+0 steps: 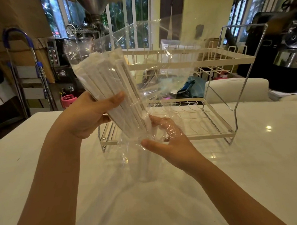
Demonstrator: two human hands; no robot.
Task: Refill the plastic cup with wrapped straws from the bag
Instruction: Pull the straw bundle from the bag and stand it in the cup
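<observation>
The plastic cup (147, 166) was hard to make out: only a faint clear outline could be seen standing on the surface (245, 170), below the hands and partly veiled by the loose film of the bag (147, 63). The right hand (168, 139) was partly covered by that film, so its fingertips were blurred. Both forearms were cut off by the lower edge.

The surface was white and glossy, with ceiling lights reflected in it. A two-tier white wire rack (206, 91) stood on it behind the hands. Beyond were windows, a metal hopper machine (91, 6) and a blue-handled trolley (22, 56).

The bag was held tilted above the cup, with the wrapped straws (114, 93) bundled inside it. The left hand's grip (90, 115) was closed around the bundle at mid-length, thumb across the front. The right hand's grip was pinched on the crumpled lower end of the bag, just above the cup.
</observation>
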